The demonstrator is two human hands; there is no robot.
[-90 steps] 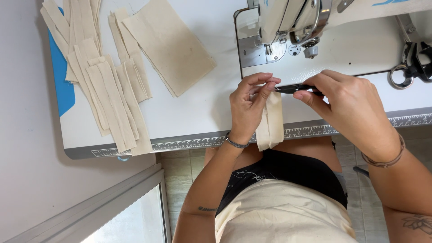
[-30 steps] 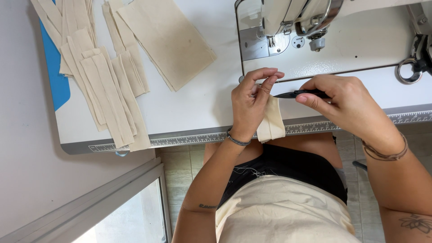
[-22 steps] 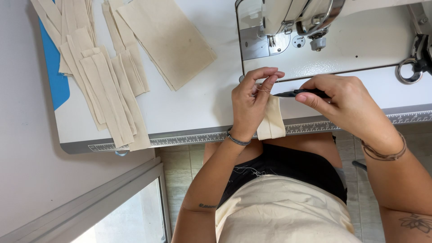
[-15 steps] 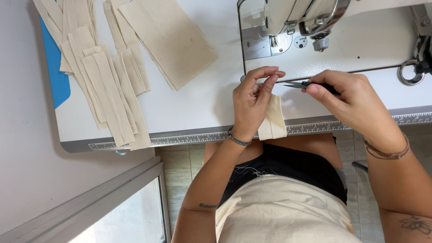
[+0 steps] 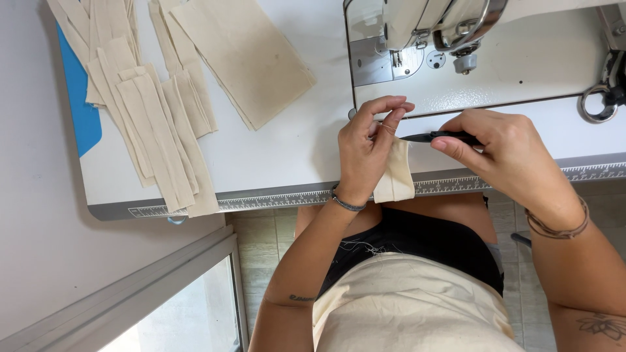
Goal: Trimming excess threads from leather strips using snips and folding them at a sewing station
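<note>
My left fingers (image 5: 385, 120) pinched the cream fabric strip (image 5: 395, 175) at the table edge; right hand (image 5: 502, 153), at 3 o'clock, clamped a black snipping tool (image 5: 433, 137). Trimming looked midway; cut strips (image 5: 153, 124) piled at 10 o'clock.

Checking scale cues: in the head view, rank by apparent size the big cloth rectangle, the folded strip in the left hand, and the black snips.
1. big cloth rectangle
2. folded strip
3. black snips, partly hidden in the right hand
</note>
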